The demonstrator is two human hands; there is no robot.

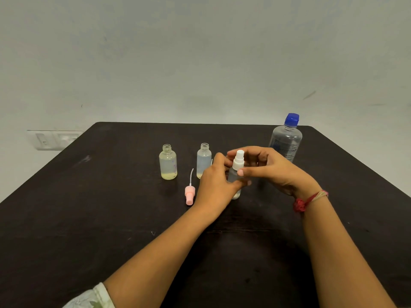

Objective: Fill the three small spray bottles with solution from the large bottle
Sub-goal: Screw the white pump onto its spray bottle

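Close in, both forearms reach out over the dark table point(89, 207), with a red thread band point(300, 204) on the right wrist. The left hand point(213, 181) wraps round the body of the third small bottle point(235, 193), which stands on the table near the middle. The right hand point(269, 165) pinches its white spray head point(239, 160) between thumb and fingers. It looks like a twist, but whether on or off I cannot tell. The base is narrow and the turning force sits high, so a hard wrench could tip or skid the bottle. If the head pops free, its tube may flick drops about.

Just left of that hand, a pink spray head point(189, 194) lies on its side, tube pointing away. It is round and sits near the left wrist, so one nudge could set it rolling.

Further back, two small bottles stand upright with open necks: the yellowish bottle point(168, 162) and the bluish bottle point(204, 160). Each holds only a little liquid at the bottom. The bluish one is right behind the left knuckles, and a careless swing there could knock it over and spill it.

Far right, the large bottle point(287, 141) stands with its blue cap point(292, 119) on, just behind the right hand. It is tall, so a blind reach could topple it. Pouring from so big a bottle into such narrow necks could well overshoot.
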